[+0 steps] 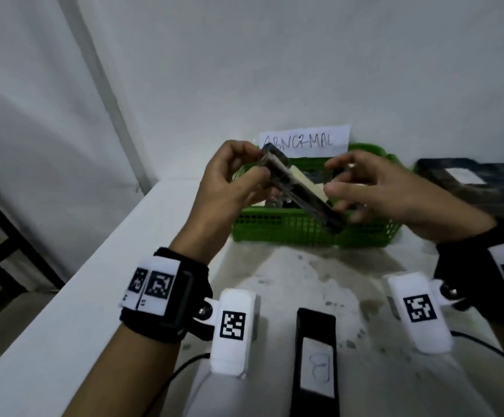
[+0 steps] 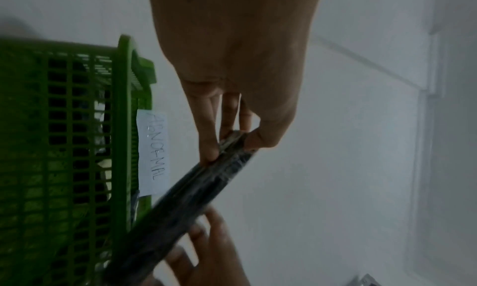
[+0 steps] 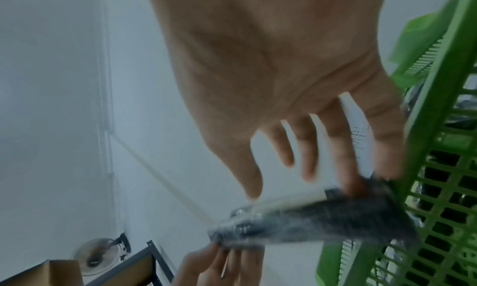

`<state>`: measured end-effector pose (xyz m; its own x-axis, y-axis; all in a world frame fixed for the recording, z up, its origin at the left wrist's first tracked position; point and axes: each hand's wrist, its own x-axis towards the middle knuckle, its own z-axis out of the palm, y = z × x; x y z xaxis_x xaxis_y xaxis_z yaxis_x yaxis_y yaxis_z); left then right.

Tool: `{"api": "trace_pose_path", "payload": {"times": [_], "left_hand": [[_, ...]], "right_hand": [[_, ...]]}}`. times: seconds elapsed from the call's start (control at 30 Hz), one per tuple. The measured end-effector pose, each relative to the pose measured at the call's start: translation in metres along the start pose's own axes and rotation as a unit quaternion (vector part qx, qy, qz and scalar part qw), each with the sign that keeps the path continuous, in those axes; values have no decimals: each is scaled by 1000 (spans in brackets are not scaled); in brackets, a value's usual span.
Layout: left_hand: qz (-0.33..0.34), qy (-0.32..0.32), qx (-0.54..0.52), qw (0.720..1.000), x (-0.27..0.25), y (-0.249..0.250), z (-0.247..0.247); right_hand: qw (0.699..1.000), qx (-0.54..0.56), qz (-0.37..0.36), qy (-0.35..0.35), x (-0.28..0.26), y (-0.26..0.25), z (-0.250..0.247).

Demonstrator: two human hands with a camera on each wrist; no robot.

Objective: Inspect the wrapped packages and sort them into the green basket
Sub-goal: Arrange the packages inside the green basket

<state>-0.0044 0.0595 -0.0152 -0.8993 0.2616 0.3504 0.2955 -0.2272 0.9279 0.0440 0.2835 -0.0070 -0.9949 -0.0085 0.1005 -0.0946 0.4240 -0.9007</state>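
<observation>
A: Black package (image 1: 315, 365) at the bottom centre of the bench (image 1: 305, 272)?
B: Untouched. Mid-frame, left hand (image 1: 226, 188) pinches the wrapped package (image 1: 305, 195) by its top end; right hand (image 1: 401, 194) has fingers spread, tips on its lower end. Inspecting, I judge.
A: Next?
B: Clear the green basket (image 1: 290, 233) rim, drop inside; room looks open.

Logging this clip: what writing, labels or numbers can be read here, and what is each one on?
"ABNORMAL": handwritten on the paper sign behind the green basket.
"8" or "B", cannot tell which: hand-drawn on the white label of the black package lying on the table.
Wrist tags: square codes only, no words.
Held package: blurred, no text readable.
</observation>
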Motion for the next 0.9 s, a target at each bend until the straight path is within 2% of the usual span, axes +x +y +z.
{"api": "trace_pose_path", "payload": {"times": [0.07, 0.1, 0.17, 0.23, 0.3, 0.4, 0.47, 0.53, 0.63, 0.7, 0.77, 0.83, 0.9], "left_hand": [[14, 1, -42, 999, 9, -6, 12], [22, 1, -66, 998, 13, -9, 18], [40, -6, -120, 992, 22, -14, 28], [51, -14, -170, 984, 30, -16, 34], [46, -36, -190, 980, 36, -15, 37], [10, -64, -140, 988, 40, -5, 37], [0, -54, -63, 997, 42, 1, 39], [8, -52, -15, 998, 43, 5, 44], [27, -47, -2, 999, 42, 5, 47], [29, -49, -11, 998, 42, 2, 46], [32, -56, -6, 998, 42, -1, 46], [42, -60, 7, 997, 41, -1, 48], [53, -61, 17, 997, 39, 0, 50]], "right_hand": [[993, 11, -47, 106, 4, 3, -6], [990, -7, -53, 132, 5, 3, -8], [990, -3, -36, 133, 5, 5, -14], [990, 77, -26, 116, 5, 3, -20], [982, 112, -65, 140, 4, 0, -23], [971, 49, -134, 194, 7, -5, -30], [969, 22, -159, 187, 8, -10, -33], [967, 18, -171, 186, 10, -13, -33], [955, 42, -165, 241, 15, -8, -29], [954, 139, -135, 230, 17, -6, -26], [947, 240, -104, 189, 18, -5, -26], [946, 268, -92, 155, 15, -5, -27], [949, 258, -99, 153, 13, -4, -28]]}}
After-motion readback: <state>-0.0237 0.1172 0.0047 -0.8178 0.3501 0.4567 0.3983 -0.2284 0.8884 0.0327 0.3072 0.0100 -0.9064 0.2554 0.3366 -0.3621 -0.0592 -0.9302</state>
